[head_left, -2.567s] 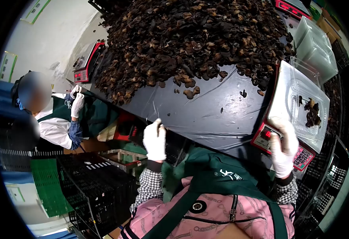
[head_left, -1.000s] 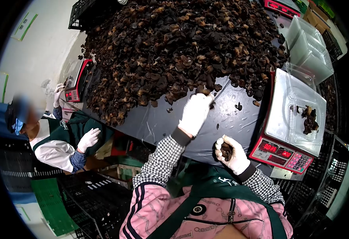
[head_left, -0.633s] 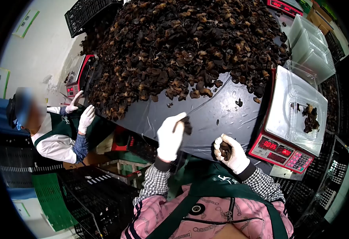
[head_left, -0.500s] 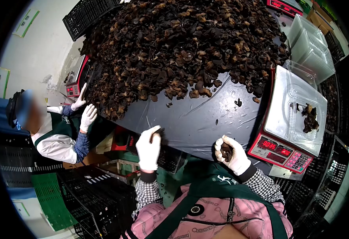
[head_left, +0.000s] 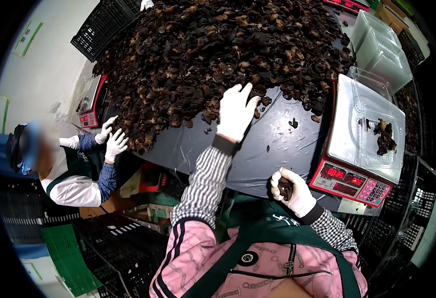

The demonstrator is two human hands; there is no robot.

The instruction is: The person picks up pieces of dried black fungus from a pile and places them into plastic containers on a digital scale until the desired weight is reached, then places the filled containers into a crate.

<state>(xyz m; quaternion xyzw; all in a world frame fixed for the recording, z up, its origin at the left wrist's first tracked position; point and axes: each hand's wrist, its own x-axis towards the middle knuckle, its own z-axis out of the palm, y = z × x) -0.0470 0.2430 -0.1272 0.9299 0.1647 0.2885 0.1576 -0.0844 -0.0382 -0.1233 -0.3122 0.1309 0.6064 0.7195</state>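
A broad heap of dark brown wood ear mushrooms (head_left: 198, 59) covers the far part of the table. My left hand (head_left: 235, 113), in a white glove, reaches to the heap's near edge with thumb and fingers apart; whether its fingertips touch a mushroom is hard to tell. Close to the table's front edge, my gloved right hand (head_left: 297, 195) is curled around a few wood ear mushrooms (head_left: 284, 188). To its right stands a red-and-silver scale (head_left: 333, 149) with lit red digits. On the scale lies an open clear plastic box (head_left: 367, 111) with a small clump of mushrooms (head_left: 386, 138) inside.
Stacked clear plastic boxes (head_left: 383, 54) stand beyond the scale. A co-worker's gloved hands (head_left: 114, 141) are at the heap's left edge, near another scale (head_left: 89, 107). A black crate (head_left: 103, 30) is at the back left. Loose bits lie on the dark table cover (head_left: 262, 159).
My left hand has moved forward and right, from the table's front edge to the heap. My right hand keeps its hold. The co-worker's hands have shifted slightly at the left.
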